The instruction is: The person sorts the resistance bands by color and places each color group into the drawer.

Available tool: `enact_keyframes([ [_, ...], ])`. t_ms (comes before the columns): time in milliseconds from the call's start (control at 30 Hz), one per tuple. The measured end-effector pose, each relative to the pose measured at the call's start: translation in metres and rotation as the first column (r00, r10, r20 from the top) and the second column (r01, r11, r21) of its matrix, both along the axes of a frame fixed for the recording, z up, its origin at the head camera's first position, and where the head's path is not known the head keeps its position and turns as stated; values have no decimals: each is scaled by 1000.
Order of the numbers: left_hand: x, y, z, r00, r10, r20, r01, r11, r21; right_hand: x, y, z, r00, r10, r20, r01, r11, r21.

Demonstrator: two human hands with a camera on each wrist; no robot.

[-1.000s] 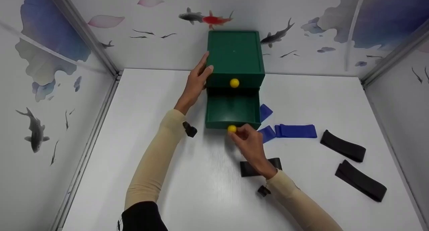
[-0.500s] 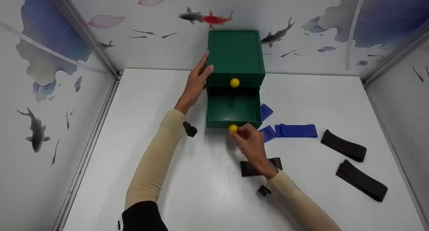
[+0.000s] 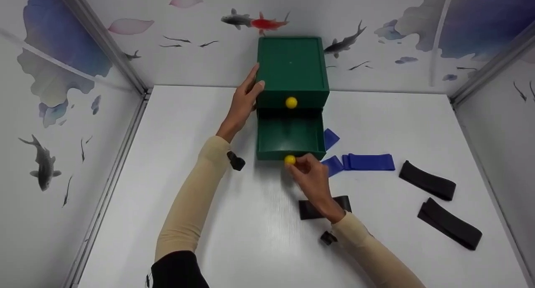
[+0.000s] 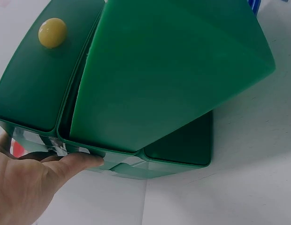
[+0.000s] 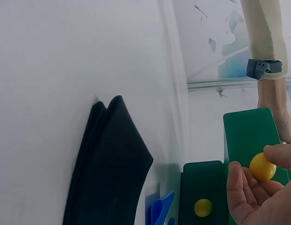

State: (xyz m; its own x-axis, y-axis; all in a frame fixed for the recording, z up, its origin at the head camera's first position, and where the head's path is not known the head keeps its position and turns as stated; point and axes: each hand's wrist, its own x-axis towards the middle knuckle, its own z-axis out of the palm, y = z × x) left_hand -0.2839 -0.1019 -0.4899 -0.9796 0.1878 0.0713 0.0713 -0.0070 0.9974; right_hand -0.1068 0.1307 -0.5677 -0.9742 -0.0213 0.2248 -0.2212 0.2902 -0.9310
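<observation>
- Head view: next to nothing differs from half a second ago; the right hand (image 3: pixel 313 181) keeps its pinch on the yellow knob (image 3: pixel 290 159), the pulled-out drawer (image 3: pixel 290 139) stands just as far forward, and the whole scene has only drifted very slightly.
- The left hand (image 3: pixel 244 102) still lies spread along the side of the green cabinet (image 3: pixel 291 66), thumb near its front edge.
- Beneath both hands is a white table (image 3: pixel 255 238); beyond them rises a white wall (image 3: pixel 192 62) printed with fish and petals.
- Folded blue strips (image 3: pixel 372 162) lie just right of the right hand, two black strips (image 3: pixel 427 180) farther right, and another black strip (image 3: pixel 309 210) partly under its wrist.
- The cabinet stands upright beside the left hand; its drawer, glossy green and bare inside, reaches toward the right hand.
- Above the right hand is a shut top drawer with its own round knob (image 3: pixel 291 103); the right wrist view shows a lower knob (image 5: pixel 203 207).
</observation>
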Motion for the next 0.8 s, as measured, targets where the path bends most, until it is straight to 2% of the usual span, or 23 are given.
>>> enact_keyframes([
  [200,0,1,0,1000,4,-2,-4,1000,10,-1,2,1,1000,10,16,-10,999,31],
  [367,2,2,0,1000,-1,7,1,1000,10,2,15,3,999,44,13,-44,998,49],
  [567,2,3,0,1000,-9,13,9,1000,13,2,50,-1,993,117,26,-119,987,107],
  [700,1,2,2,1000,9,21,-9,1000,4,1,78,-4,982,184,48,-190,961,200],
  [800,1,2,2,1000,12,16,-12,1000,6,2,100,-8,979,198,56,-206,941,269],
])
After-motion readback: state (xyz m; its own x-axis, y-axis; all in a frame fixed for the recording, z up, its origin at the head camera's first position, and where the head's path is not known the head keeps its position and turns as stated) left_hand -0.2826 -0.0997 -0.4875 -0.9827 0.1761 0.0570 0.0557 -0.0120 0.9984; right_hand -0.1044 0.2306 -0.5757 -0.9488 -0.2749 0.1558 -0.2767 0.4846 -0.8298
